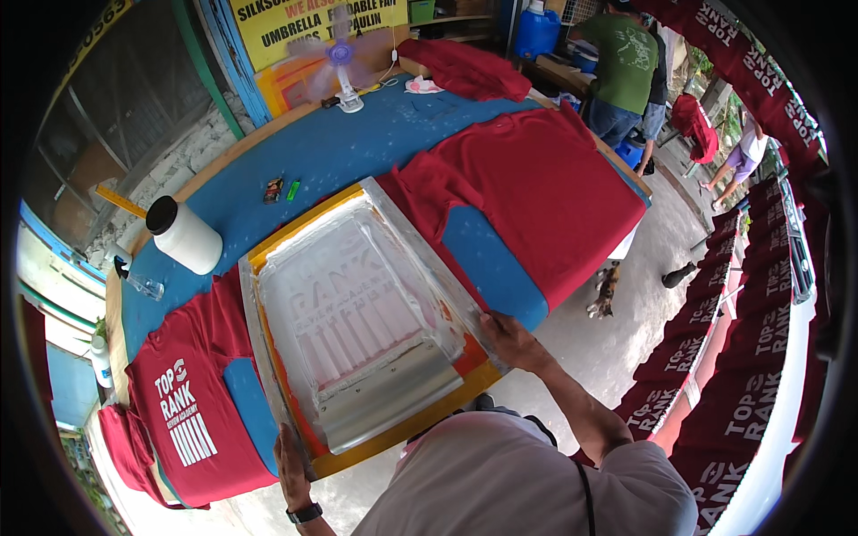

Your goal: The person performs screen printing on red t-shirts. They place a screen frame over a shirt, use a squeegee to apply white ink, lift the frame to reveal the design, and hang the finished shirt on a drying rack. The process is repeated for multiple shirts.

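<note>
The person's left hand (pixel 290 460) is gripping the near corner of the screen frame (pixel 357 322), and the right hand (pixel 509 339) is holding its right edge. The frame is lying flat between both hands on the blue table (pixel 331 152). A squeegee (pixel 389 393) is resting inside it, near the person. A printed red shirt (pixel 183 402) is lying to the left, a plain red shirt (pixel 536 188) to the right. A white jar (pixel 185 235) is standing behind.

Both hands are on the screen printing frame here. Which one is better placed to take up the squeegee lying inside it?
Probably the right hand. It grips the frame's right edge just beside the squeegee resting at the near end. The left hand holds the near left corner, lower and a little farther from the blade.
</note>
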Demonstrator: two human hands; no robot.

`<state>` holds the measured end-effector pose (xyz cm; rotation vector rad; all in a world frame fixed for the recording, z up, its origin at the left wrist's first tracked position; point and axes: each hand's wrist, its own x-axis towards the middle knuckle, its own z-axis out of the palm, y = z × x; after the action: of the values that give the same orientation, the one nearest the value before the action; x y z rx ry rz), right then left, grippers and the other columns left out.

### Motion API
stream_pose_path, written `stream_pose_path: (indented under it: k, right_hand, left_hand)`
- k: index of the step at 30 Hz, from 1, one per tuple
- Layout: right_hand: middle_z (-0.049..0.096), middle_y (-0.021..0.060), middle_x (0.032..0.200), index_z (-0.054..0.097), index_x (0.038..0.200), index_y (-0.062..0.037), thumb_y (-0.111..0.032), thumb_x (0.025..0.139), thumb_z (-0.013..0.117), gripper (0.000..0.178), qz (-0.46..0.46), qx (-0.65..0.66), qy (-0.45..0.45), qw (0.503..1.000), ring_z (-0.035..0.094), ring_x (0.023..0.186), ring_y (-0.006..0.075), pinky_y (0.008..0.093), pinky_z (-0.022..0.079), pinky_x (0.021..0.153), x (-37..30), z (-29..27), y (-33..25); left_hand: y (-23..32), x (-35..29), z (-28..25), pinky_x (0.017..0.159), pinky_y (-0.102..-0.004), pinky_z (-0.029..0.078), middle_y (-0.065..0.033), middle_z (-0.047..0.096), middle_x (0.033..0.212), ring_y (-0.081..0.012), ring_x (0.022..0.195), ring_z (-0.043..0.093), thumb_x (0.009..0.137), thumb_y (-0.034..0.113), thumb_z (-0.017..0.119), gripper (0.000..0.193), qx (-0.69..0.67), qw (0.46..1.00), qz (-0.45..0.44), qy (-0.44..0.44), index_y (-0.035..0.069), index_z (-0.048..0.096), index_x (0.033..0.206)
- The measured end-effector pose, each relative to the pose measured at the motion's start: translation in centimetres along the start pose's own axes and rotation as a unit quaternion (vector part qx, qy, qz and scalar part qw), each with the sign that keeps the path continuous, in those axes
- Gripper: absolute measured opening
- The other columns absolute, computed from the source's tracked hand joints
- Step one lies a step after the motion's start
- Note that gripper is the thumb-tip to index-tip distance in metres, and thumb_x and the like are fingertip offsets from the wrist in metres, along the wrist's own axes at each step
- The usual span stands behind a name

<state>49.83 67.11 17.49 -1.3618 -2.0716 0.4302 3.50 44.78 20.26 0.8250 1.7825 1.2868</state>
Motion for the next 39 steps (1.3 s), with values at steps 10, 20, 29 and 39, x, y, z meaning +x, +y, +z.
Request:
stream_pose_path:
  k: [10,20,29,39]
  right_hand:
    - [0.076,0.0236,0.099,0.073,0.126,0.0037,-0.033,0.115,0.056,0.042,0.188,0.252,-0.046,0.948,0.07,0.089,0.0302,0.0391,0.054,0.086,4.5,-5.5,-1.7]
    - [0.076,0.0087,0.115,0.068,0.137,0.0049,-0.038,0.117,0.053,0.049,0.252,0.305,-0.006,0.918,0.063,0.11,0.0144,0.0321,0.049,0.103,1.9,-16.5,10.6]
    - [0.073,0.0082,0.108,0.069,0.13,0.007,-0.036,0.117,0.054,0.047,0.26,0.328,0.023,0.908,0.059,0.099,0.0137,0.0295,0.051,0.093,-4.6,-32.9,29.9]
    - [0.07,0.0081,0.099,0.07,0.123,0.0054,-0.036,0.117,0.05,0.046,0.288,0.302,-0.022,0.908,0.053,0.09,0.0162,0.0334,0.049,0.086,-4.2,-39.5,45.7]
  left_hand:
    - [4.5,0.4,3.5,0.086,-0.0311,0.045,-0.0017,0.064,0.105,-0.0134,0.094,0.055,0.113,0.058,0.053,0.061,0.013,0.996,-0.067,0.062,0.0,0.067,0.127]
    - [11.3,-3.0,20.3,0.083,-0.0309,0.045,0.0007,0.061,0.099,-0.0132,0.091,0.053,0.109,0.061,0.059,0.061,0.013,0.997,-0.02,0.07,0.001,0.068,0.117]
    - [11.2,-8.5,43.6,0.076,-0.031,0.041,0.0019,0.052,0.089,-0.0122,0.085,0.044,0.107,0.063,0.062,0.062,0.009,1.0,-0.007,-0.022,0.0,0.065,0.105]
    - [9.5,-9.0,58.7,0.089,-0.0419,0.048,-0.0163,0.057,0.1,-0.0264,0.091,0.048,0.106,0.065,0.063,0.072,0.062,0.997,-0.002,-0.037,-0.006,0.062,0.122]
